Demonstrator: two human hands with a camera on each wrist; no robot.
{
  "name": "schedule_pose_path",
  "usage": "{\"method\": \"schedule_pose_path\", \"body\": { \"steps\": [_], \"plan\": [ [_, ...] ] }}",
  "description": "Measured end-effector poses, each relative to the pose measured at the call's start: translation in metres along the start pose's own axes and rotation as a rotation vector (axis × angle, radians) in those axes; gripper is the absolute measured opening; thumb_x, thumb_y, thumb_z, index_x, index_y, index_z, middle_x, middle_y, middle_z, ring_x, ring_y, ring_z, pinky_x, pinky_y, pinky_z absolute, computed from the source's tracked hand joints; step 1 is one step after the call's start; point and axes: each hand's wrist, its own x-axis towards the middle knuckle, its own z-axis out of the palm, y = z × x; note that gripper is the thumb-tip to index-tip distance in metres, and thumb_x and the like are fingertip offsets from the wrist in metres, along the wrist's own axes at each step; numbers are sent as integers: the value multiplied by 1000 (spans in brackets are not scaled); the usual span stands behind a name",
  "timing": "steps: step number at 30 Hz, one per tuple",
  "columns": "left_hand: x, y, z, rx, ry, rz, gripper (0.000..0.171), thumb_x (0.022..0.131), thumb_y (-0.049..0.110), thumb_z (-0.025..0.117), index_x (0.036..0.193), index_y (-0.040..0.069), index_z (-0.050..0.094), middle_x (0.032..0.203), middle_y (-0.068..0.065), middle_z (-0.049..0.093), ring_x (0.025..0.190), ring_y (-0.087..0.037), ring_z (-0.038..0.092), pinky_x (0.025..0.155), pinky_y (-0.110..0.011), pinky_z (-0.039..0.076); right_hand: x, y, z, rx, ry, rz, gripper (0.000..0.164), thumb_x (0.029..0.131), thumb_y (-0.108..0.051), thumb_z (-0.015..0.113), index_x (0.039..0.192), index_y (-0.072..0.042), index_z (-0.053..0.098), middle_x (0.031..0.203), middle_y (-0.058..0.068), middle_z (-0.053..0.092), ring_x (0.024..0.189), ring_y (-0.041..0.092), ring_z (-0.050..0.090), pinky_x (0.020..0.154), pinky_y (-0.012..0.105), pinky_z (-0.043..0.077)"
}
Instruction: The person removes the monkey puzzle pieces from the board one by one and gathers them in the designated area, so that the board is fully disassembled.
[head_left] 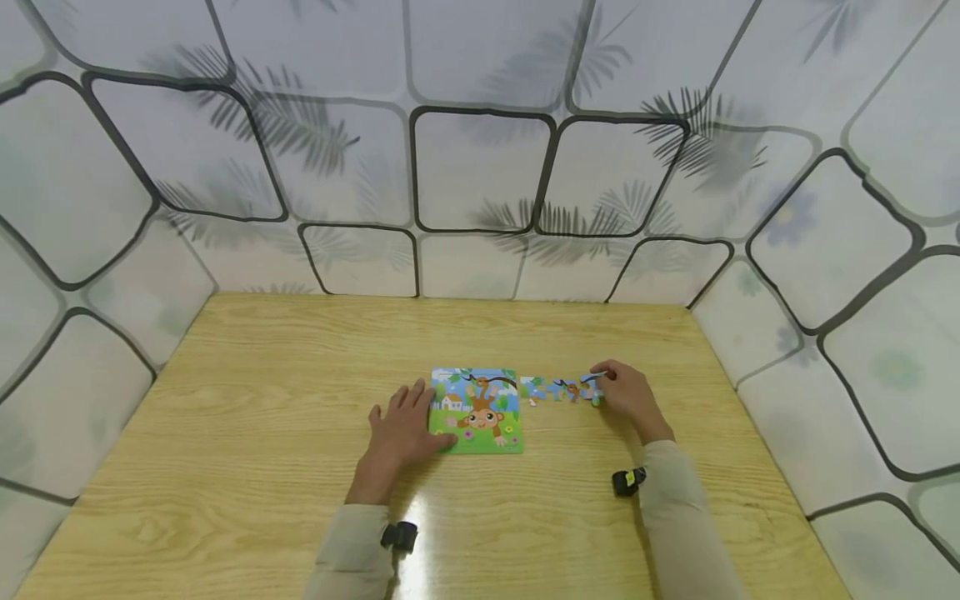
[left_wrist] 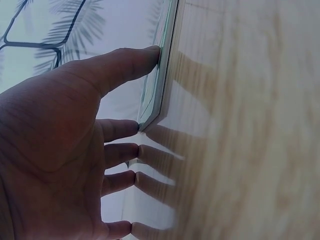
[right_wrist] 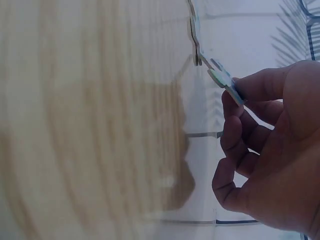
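Observation:
A square monkey picture board [head_left: 480, 402], with a house, grass and sky on it, lies flat on the table. My left hand [head_left: 399, 435] rests at its left side with the fingers spread. In the left wrist view the thumb [left_wrist: 132, 62] touches the board's edge, and the other fingertips reach the tabletop. Right of the board, joined jigsaw pieces [head_left: 534, 388] run in a short row along its upper part. At the row's right end my right hand [head_left: 633, 402] pinches a jigsaw piece [right_wrist: 225, 82] between thumb and fingers, tilted up from the table.
The wood-grain table [head_left: 300, 358] spreads around the board and pieces. Patterned fabric walls [head_left: 480, 175] with dark outlines and leaf prints stand behind it and on both sides. A small black device [head_left: 400, 536] is strapped at the left wrist, another [head_left: 627, 482] at the right.

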Motion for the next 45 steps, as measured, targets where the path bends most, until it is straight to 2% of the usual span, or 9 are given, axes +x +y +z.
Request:
{"method": "schedule_pose_path", "body": {
  "steps": [8,16,19,24,32,39,45],
  "plan": [
    [-1,-1,0,14,-5,9,89,80,55,69,150,12,35,161,-9,26,147,-35,23,108,-73,18,-3,7,-2,-13,0,39,36,96,-22,44,123,-9,63,120,17,58,98,28,52,79,41,45],
    [-1,-1,0,13,-7,7,88,81,55,68,150,12,35,161,-9,26,147,-35,22,108,-72,19,-2,10,-1,-79,2,-26,34,93,-18,50,120,-4,66,105,15,61,87,27,53,73,37,44],
    [-1,-1,-1,16,-8,6,88,81,55,68,150,12,35,161,-9,26,147,-35,23,108,-72,19,-2,10,-1,-88,-3,-38,32,93,-17,53,119,-3,66,110,19,63,95,32,57,81,44,48],
    [0,-2,1,22,-15,11,89,82,57,67,151,13,33,161,-8,24,148,-34,21,109,-72,18,-3,5,-1,-84,4,-34,31,93,-16,55,120,-4,66,118,22,61,109,38,57,90,52,48],
    [-1,-1,-2,10,-21,9,90,81,57,68,151,12,34,161,-8,24,148,-34,21,109,-72,17,1,-25,12,-38,45,-162,30,94,-19,57,120,-7,66,110,17,61,99,32,60,79,46,51],
    [-1,-1,-2,21,-37,13,92,80,57,68,152,12,32,162,-8,23,148,-34,21,109,-72,17,-1,-63,29,10,-32,-227,30,94,-19,60,121,-10,65,111,15,62,97,30,61,78,44,52],
    [0,-1,-2,35,-38,15,93,80,57,69,152,13,32,162,-8,23,148,-34,21,109,-72,17,-2,-81,46,25,-97,-289,31,94,-20,59,124,-13,63,110,12,61,93,25,61,76,40,53]
  ]
}}
